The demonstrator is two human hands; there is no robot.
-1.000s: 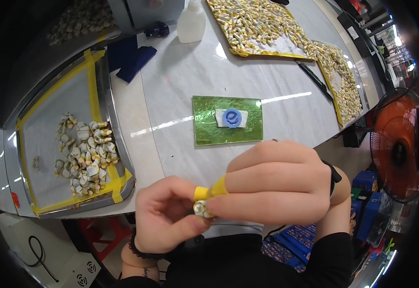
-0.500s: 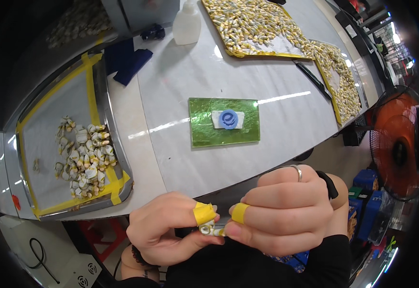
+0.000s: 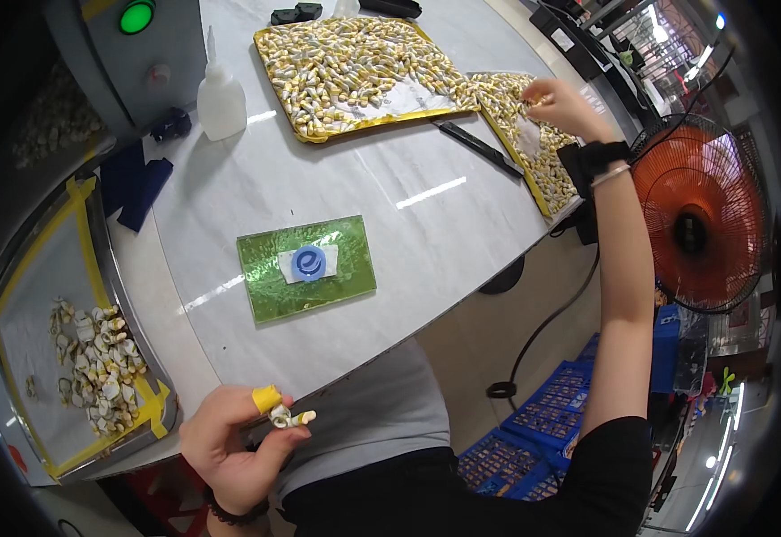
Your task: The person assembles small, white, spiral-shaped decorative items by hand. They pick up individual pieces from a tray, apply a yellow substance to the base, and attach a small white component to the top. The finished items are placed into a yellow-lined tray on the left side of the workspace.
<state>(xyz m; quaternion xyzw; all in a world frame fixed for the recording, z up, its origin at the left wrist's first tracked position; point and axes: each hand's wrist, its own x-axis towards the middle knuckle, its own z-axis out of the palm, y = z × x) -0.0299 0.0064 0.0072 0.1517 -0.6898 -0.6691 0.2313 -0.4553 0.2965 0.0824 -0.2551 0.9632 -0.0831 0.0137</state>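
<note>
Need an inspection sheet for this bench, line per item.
Surface: grey marbled table, streaked with glare.
Job's things: small white-and-yellow piece in left hand; similar pieces in left tray; many small ones in far tray and right tray.
Clutter: bottle, dark blue cloth, black tool, green plate bearing blue disc.
Hands: left pinches the piece; right hand at right tray, contact unclear.
Cables: black cable below table's right edge.
Surroundings: orange fan on the right, blue boxes below it.
</note>
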